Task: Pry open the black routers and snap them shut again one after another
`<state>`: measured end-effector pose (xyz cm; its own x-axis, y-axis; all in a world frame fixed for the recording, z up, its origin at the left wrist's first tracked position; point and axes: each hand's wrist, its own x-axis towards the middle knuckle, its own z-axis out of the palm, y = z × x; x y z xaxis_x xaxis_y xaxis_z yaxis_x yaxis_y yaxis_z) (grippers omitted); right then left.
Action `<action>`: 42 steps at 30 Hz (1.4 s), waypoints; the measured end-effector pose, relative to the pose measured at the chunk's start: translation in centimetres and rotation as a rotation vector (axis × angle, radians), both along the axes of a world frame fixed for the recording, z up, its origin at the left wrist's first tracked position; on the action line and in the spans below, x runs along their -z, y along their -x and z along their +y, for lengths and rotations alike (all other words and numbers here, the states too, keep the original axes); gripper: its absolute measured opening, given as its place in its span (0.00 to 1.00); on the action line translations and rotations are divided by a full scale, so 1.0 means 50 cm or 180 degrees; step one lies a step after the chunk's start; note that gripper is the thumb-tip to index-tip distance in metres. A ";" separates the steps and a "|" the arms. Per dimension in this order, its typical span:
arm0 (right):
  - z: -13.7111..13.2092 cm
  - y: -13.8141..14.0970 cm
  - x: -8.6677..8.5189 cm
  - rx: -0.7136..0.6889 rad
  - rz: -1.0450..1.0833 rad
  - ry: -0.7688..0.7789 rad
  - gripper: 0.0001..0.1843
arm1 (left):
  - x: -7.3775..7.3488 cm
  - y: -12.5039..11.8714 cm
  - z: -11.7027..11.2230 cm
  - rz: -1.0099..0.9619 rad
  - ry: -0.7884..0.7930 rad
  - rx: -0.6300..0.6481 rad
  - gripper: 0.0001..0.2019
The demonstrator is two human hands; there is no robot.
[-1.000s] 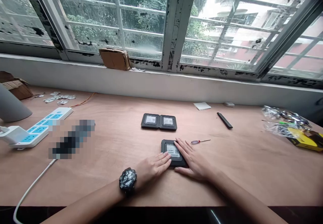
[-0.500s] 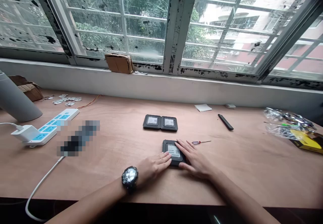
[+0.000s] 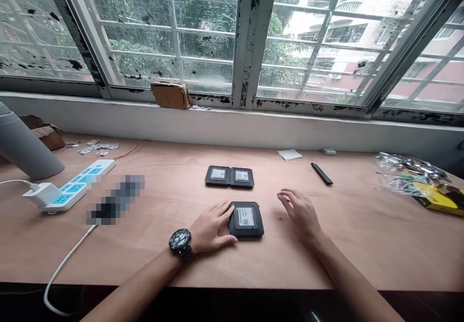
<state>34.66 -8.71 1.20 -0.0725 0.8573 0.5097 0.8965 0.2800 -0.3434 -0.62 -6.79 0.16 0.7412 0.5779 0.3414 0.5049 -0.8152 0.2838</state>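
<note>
A small black device (image 3: pixel 246 219) with a white label lies flat on the wooden table (image 3: pixel 348 244) in front of me. My left hand (image 3: pixel 212 226), with a black watch (image 3: pixel 180 242) on the wrist, rests open against the device's left edge, fingers at its far corner and thumb at its near corner. My right hand (image 3: pixel 300 212) is off the device, palm down just above the table to its right, with the fingers loosely spread and nothing visible in them. The small red-handled screwdriver seen earlier is hidden under this hand.
Two more black devices (image 3: pixel 229 176) lie side by side farther back. Beyond the right hand lie a black stick (image 3: pixel 322 173) and a white pad (image 3: pixel 290 154). Plastic bags and a yellow pack (image 3: pixel 437 198) sit far right. A power strip (image 3: pixel 78 184) with cable lies left.
My right hand has lifted off the device and moved right, over where the screwdriver lay. My left hand slid from the device's top to its left edge. The device's label is uncovered.
</note>
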 end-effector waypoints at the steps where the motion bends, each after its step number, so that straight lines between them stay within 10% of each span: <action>1: 0.000 0.013 -0.009 -0.0053 0.0360 -0.0050 0.22 | 0.000 -0.002 0.000 -0.0009 0.0009 0.0011 0.44; 7: 0.023 0.120 -0.054 -0.0688 0.2048 0.0090 0.21 | 0.000 -0.008 0.004 -0.0034 0.0063 0.0064 0.45; 31: 0.046 0.154 -0.047 -0.1610 0.2622 0.0733 0.19 | -0.014 -0.006 -0.001 -0.0256 0.0362 0.0035 0.46; 35: 0.039 0.168 -0.057 -0.1366 0.2601 0.0176 0.15 | -0.011 0.005 0.007 -0.0227 0.0358 0.0055 0.46; 42: 0.056 0.245 -0.066 -0.1372 0.2833 -0.0048 0.14 | 0.000 0.052 0.039 -0.0305 0.0239 -0.0457 0.24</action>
